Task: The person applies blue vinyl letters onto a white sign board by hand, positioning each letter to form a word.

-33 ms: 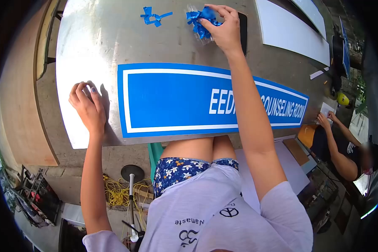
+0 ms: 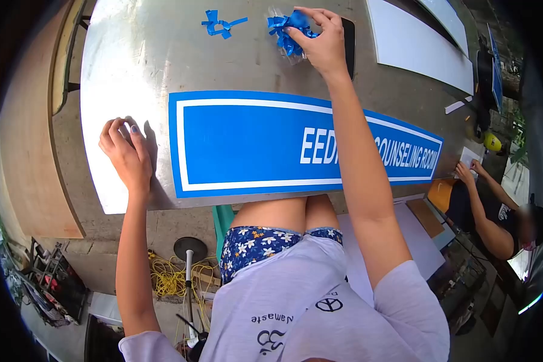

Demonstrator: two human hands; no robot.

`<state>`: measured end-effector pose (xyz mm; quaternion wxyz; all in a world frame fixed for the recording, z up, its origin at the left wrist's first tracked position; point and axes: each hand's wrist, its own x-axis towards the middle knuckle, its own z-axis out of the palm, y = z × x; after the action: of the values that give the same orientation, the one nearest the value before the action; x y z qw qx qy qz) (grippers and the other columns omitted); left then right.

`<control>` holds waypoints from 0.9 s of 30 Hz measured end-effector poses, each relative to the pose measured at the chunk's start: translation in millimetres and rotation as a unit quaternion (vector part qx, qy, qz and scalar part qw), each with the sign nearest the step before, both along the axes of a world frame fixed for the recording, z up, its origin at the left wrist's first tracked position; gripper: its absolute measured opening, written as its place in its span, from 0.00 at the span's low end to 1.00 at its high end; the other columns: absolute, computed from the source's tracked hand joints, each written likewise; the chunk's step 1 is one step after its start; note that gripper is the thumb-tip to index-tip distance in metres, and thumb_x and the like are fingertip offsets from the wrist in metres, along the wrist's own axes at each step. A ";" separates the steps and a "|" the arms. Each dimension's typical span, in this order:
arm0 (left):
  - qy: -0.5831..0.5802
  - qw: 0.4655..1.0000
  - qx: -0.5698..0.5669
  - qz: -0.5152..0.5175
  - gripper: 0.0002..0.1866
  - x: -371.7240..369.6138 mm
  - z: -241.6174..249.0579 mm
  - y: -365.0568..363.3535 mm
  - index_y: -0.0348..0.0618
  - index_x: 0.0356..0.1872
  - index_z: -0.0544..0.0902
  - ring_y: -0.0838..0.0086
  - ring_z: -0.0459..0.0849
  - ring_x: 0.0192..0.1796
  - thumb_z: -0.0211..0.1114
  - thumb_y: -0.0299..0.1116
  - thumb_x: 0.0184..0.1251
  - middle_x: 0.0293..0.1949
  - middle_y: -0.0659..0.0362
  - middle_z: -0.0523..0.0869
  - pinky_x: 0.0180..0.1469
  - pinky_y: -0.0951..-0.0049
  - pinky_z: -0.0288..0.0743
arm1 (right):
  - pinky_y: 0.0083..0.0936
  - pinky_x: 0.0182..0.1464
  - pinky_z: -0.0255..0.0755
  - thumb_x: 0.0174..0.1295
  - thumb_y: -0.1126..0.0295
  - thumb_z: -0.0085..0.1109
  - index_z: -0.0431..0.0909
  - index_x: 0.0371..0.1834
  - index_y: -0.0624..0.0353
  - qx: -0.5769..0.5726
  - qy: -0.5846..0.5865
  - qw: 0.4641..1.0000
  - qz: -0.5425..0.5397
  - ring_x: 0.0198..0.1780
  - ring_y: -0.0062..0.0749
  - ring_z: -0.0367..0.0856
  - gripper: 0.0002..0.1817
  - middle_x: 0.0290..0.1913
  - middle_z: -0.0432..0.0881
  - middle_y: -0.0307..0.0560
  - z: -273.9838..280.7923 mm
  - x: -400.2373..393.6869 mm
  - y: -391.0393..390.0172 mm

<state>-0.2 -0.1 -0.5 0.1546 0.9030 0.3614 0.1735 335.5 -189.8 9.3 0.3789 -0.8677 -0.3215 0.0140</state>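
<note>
A long blue sign (image 2: 247, 142) with a white border and white letters lies on a shiny metal sheet (image 2: 127, 66). My left hand (image 2: 127, 158) rests on the bare metal just left of the sign, fingers slightly spread, holding nothing. My right hand (image 2: 323, 42) reaches past the far side of the sign, and its fingertips pinch a crumpled wad of blue scraps (image 2: 288, 29). A second, smaller blue scrap (image 2: 220, 24) lies loose on the metal to the left of the wad.
A dark flat object (image 2: 349, 36) lies behind my right hand. White boards (image 2: 416, 42) lie at the far right. Another person (image 2: 495, 217) sits at the right, one hand on paper (image 2: 467, 158). Yellow cord (image 2: 169, 277) and a stand are on the floor below.
</note>
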 end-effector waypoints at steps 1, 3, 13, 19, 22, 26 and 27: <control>0.004 1.000 0.003 -0.001 0.19 0.0 -0.4 0.2 0.33 0.54 0.71 0.51 0.65 0.62 0.50 0.35 0.69 0.58 0.44 0.69 0.64 0.55 0.59 | 0.33 0.61 0.67 0.50 0.56 0.71 0.83 0.51 0.47 0.000 0.020 1.000 0.022 0.61 0.38 0.70 0.23 0.60 0.71 0.46 -5.5 2.7 -3.0; 0.006 1.000 0.010 -0.003 0.18 -0.4 2.9 2.2 0.33 0.54 0.71 0.51 0.65 0.62 0.50 0.36 0.69 0.57 0.44 0.69 0.64 0.55 0.60 | 0.32 0.60 0.67 0.50 0.57 0.71 0.84 0.51 0.46 -0.002 0.003 1.000 0.022 0.60 0.38 0.71 0.23 0.60 0.71 0.46 -8.7 2.4 -3.5; 0.012 0.999 0.033 -0.004 0.16 2.0 3.1 -0.7 0.34 0.52 0.72 0.52 0.66 0.60 0.52 0.35 0.71 0.56 0.46 0.70 0.61 0.56 0.62 | 0.43 0.68 0.51 0.48 0.48 0.67 0.76 0.60 0.47 -0.061 -0.043 0.996 0.039 0.61 0.42 0.66 0.34 0.58 0.72 0.47 -11.4 -21.4 -20.1; 0.011 0.999 0.040 -0.008 0.15 1.9 2.6 -0.4 0.34 0.52 0.72 0.52 0.67 0.60 0.52 0.34 0.71 0.56 0.45 0.70 0.62 0.56 0.62 | 0.44 0.69 0.45 0.44 0.50 0.69 0.67 0.67 0.52 -0.096 -0.070 0.992 0.042 0.62 0.45 0.64 0.44 0.58 0.72 0.49 -16.7 -27.9 -28.4; 0.014 0.999 0.039 -0.007 0.15 1.9 2.8 -0.6 0.35 0.52 0.72 0.52 0.67 0.60 0.52 0.34 0.71 0.56 0.45 0.70 0.62 0.56 0.62 | 0.45 0.69 0.44 0.42 0.50 0.71 0.61 0.71 0.56 -0.120 -0.072 0.989 0.045 0.63 0.46 0.64 0.50 0.58 0.72 0.50 -20.1 -26.8 -27.9; 0.006 1.000 0.025 -0.006 0.16 3.5 5.2 -2.1 0.33 0.51 0.73 0.52 0.66 0.61 0.50 0.35 0.71 0.56 0.44 0.70 0.63 0.55 0.60 | 0.47 0.69 0.42 0.39 0.50 0.73 0.55 0.73 0.62 -0.138 -0.066 0.988 0.031 0.63 0.45 0.64 0.57 0.59 0.72 0.50 -19.8 -26.3 -24.8; 0.006 1.000 0.024 -0.005 0.16 3.0 4.9 -1.9 0.32 0.51 0.73 0.52 0.66 0.61 0.51 0.35 0.71 0.56 0.44 0.70 0.63 0.55 0.60 | 0.48 0.69 0.41 0.39 0.49 0.74 0.52 0.73 0.63 -0.143 -0.056 0.988 0.029 0.63 0.45 0.64 0.59 0.60 0.71 0.51 -19.2 -26.2 -24.6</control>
<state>2.8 -2.0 4.4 0.1318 0.9093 0.3534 0.1756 309.3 -214.4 -10.0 0.2314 -0.9028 -0.3617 0.0226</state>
